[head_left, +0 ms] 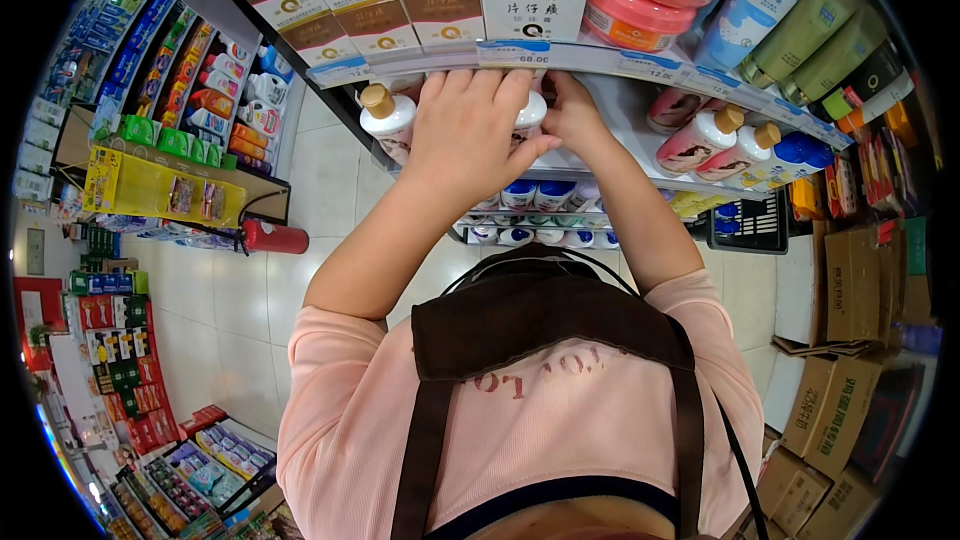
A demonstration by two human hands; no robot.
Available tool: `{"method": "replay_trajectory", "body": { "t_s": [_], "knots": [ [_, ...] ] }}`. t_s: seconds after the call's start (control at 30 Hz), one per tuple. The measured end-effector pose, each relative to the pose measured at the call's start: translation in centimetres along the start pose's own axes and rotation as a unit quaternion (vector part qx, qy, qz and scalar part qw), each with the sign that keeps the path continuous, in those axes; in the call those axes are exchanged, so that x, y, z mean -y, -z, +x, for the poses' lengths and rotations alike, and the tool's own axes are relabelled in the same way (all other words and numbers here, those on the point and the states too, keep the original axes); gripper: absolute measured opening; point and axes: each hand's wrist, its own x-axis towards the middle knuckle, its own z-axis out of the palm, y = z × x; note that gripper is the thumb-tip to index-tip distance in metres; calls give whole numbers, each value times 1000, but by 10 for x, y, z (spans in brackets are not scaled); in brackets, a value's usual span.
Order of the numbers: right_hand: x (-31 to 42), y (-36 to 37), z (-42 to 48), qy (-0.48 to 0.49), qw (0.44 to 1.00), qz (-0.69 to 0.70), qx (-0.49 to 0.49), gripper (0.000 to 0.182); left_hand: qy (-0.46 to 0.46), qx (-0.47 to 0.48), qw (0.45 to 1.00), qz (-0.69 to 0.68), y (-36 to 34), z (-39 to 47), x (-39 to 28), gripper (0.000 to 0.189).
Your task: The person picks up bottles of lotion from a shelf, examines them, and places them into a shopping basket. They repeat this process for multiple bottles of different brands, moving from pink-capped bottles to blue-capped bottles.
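My left hand (469, 127) reaches flat over white bottles on the shelf below the price rail (442, 60), its fingertips up against that rail. A white bottle with a gold cap (388, 120) stands just left of it. A second white bottle (531, 116) shows between my two hands, its top partly hidden by my left fingers. My right hand (574, 112) is behind that bottle on the right, its fingers partly hidden under the rail; whether it grips anything is unclear. Pink-and-white bottles with gold caps (697, 139) stand farther right on the same shelf.
Boxed goods (442, 15), pink jars (637, 22) and green tubes (802, 22) fill the shelf above. Lower shelves hold blue-capped bottles (517, 195). A black basket (757, 225) is at right, near cardboard boxes (832, 397). A red cylinder (277, 237) juts from the left shelf end.
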Motion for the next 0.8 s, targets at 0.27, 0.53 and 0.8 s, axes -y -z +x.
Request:
{"method": "replay_trajectory", "body": {
  "t_s": [0.27,0.53,0.8],
  "knots": [
    [-15,-5,4,29,998,58,2,50,-2,-7,1000,6,-1,-2,2,62],
    [9,0,-5,14,999,28,9,52,0,18,1000,-25,8,-5,0,63],
    [18,23,-43,39,999,18,-15,51,-144,122,934,-302,38,-34,-16,57]
  ]
}}
